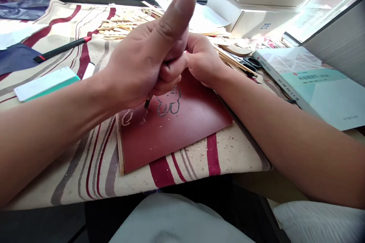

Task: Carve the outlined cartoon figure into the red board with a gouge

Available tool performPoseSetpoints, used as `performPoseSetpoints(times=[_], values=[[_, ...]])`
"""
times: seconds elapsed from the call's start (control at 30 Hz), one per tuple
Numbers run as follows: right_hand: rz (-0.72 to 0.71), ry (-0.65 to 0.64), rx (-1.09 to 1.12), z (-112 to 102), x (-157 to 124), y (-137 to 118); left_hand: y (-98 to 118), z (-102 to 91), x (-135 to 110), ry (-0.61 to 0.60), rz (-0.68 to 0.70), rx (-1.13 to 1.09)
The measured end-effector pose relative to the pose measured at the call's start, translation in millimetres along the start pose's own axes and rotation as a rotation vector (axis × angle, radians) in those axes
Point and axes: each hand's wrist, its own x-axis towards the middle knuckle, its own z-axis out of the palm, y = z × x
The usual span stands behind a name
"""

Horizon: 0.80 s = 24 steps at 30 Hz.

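Red carving block [176,140] is lying on a thin wooden board [120,148] near the middle of the near edge of the cloth-covered tabletop [242,152], with a dark drawn figure [168,102] partly showing on its face and a shallow carved patch [127,117] sitting to the figure's left. The left hand [137,64] is closing in a tight fist around a small carving knife [147,103], its thumb pointing upward, and only the dark ferrule and fine blade are showing below the fist. The blade tip is meeting the block just left of the drawn figure. The right hand [202,59] is resting over the block's far edge, fingers curled in against the left hand; whether it is gripping anything cannot be told. Judged from the blade's position, cutting around the figure is the step in hand, and the next stroke calls for close control of the tip beside the line. Pale shavings [228,152] are scattering across the cloth. Wooden sticks [119,26] and scissors [248,64] are lying toward the far edge, a book [308,83] is occupying the far right corner, and a red-capped marker [61,49] is lying toward the left edge.
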Motion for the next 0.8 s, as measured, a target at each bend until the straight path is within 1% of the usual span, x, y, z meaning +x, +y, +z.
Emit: performPoseSetpoints(times=[0.1, 0.17, 0.27, 0.4, 0.5, 0.63, 0.7, 0.77, 0.8], values=[[0.009, 0.008, 0.040, 1, 2, 0, 4, 9.0, 1, 0.167, 0.045, 0.134], [0.013, 0.011, 0.051, 1, 2, 1, 6, 11.0, 3, 0.240, 0.018, 0.175], [-0.004, 0.016, 0.047, 1, 2, 2, 8, 5.5, 10, 0.282, -0.027, 0.177], [-0.022, 0.016, 0.095, 2, 1, 2, 9, -0.6, 12, 0.286, -0.041, 0.142], [0.003, 0.035, 0.138, 2, 1, 2, 6, 0.8, 8, 0.221, -0.072, 0.076], [0.007, 0.047, 0.082, 1, -2, 0, 1, -0.3, 4, 0.005, -0.095, -0.071], [0.016, 0.050, 0.024, 1, -3, -1, -1, -2.2, 4, -0.087, -0.098, -0.096], [0.018, 0.055, -0.023, 2, -4, -2, -2, -2.5, 6, -0.126, -0.097, -0.076], [0.014, 0.056, -0.036, 2, -4, -2, -2, -1.5, 6, -0.126, -0.089, -0.067]])
